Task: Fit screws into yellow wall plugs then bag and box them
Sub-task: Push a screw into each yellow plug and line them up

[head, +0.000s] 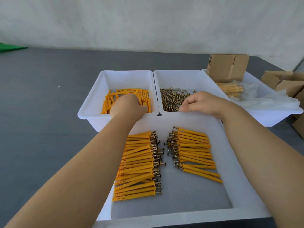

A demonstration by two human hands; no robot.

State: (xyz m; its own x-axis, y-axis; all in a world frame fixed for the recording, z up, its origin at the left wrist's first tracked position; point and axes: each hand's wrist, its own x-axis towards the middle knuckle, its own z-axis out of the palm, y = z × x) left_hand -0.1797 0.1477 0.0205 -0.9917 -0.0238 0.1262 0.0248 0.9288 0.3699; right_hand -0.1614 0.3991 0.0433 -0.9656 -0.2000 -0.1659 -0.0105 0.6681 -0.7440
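Observation:
My left hand (127,105) reaches down into the left white bin (92,102) among loose yellow wall plugs (113,97); its fingertips are hidden, so a hold cannot be seen. My right hand (199,102) hovers over the middle bin (181,76) of loose brass screws (171,98), thumb and forefinger pinched together at the near edge of the pile, apparently on a screw. In the near white tray (238,186) lie two rows of assembled plugs with screws, one on the left (138,165) and one on the right (194,150), heads facing the middle.
A third white bin (279,114) at the right holds bagged plugs (232,90), clear plastic bags (271,97) and a folded cardboard box (227,67). More cardboard boxes (284,83) stand at the far right. The table (41,96) is dark grey, with a green object (9,48) at far left.

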